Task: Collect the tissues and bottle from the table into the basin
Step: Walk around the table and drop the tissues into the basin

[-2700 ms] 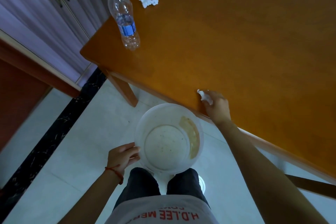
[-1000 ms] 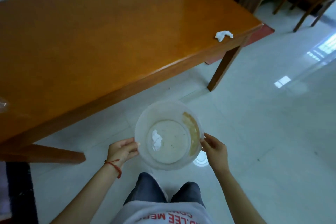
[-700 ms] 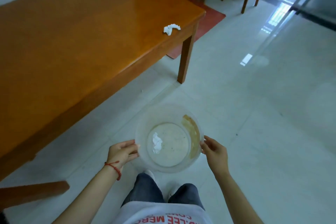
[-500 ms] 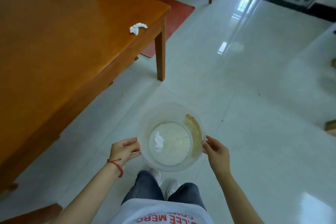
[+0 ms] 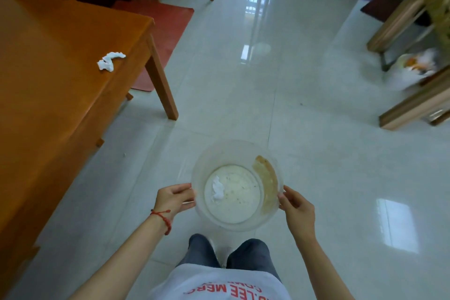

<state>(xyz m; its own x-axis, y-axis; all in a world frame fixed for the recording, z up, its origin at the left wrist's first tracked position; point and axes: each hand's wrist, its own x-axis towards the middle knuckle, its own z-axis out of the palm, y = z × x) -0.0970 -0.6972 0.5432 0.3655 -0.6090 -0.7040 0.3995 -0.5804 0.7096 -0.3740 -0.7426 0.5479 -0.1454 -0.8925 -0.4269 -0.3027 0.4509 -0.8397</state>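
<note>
Both hands [image 5: 176,198] grip basin [image 5: 237,225], tissue [image 5: 217,191] inside

Both hands — left hand [image 5: 174,198], right hand [image 5: 295,206] — grip a translucent plastic basin [image 5: 243,153] holding one crumpled tissue [image 5: 217,190]; at ten o'clock, another tissue [image 5: 110,61] lies on the wooden table [image 5: 48,80].

Head cam, wide, looks fwd/down over floor [image 5: 304,129].
</note>
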